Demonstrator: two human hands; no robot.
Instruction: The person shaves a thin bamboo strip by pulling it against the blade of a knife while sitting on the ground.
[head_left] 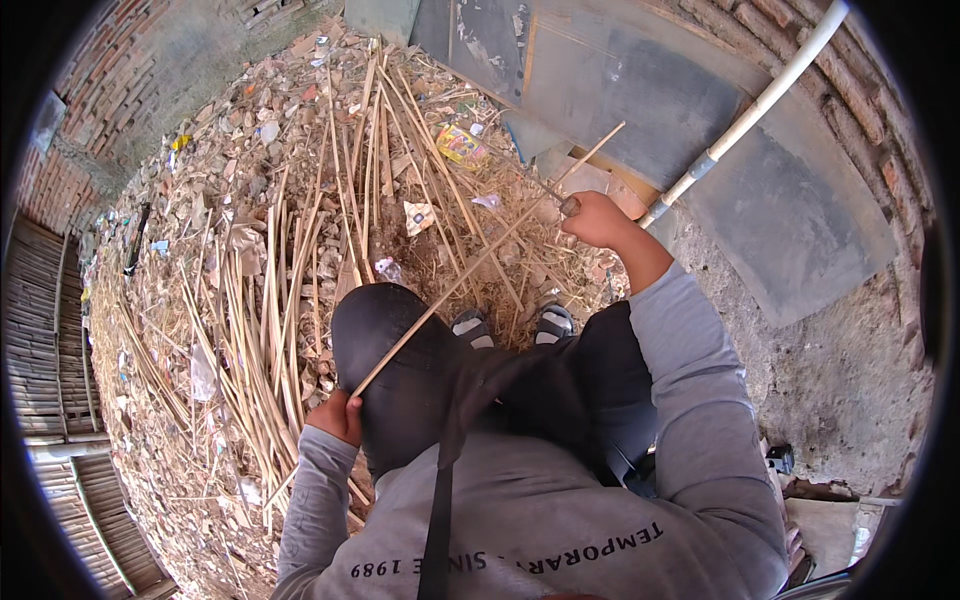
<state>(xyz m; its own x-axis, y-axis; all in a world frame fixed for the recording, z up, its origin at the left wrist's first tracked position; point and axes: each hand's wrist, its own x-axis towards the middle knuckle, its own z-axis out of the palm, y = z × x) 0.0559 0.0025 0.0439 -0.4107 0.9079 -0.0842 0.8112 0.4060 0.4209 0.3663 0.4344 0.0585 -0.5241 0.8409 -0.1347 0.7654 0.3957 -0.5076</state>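
Observation:
My left hand [338, 416] is closed around the lower end of a long, thin bamboo strip [432, 309], beside my left knee. The strip slants up across that knee to the far right, its other end free in the air. My right hand [597, 220] is wrapped around the handle of a knife [570, 206]. Its narrow blade points up and left and crosses the strip in this view; whether they touch I cannot tell. Many more bamboo strips [262, 340] lie in loose bundles on the ground, left of and ahead of my knees.
Rubble and litter [240, 130] cover the ground, with a yellow wrapper [462, 146] ahead of me. Grey panels [630, 75] lean on the brick wall at the right, and a white pole [745, 115] slants past them. A bamboo slat screen [42, 330] stands far left.

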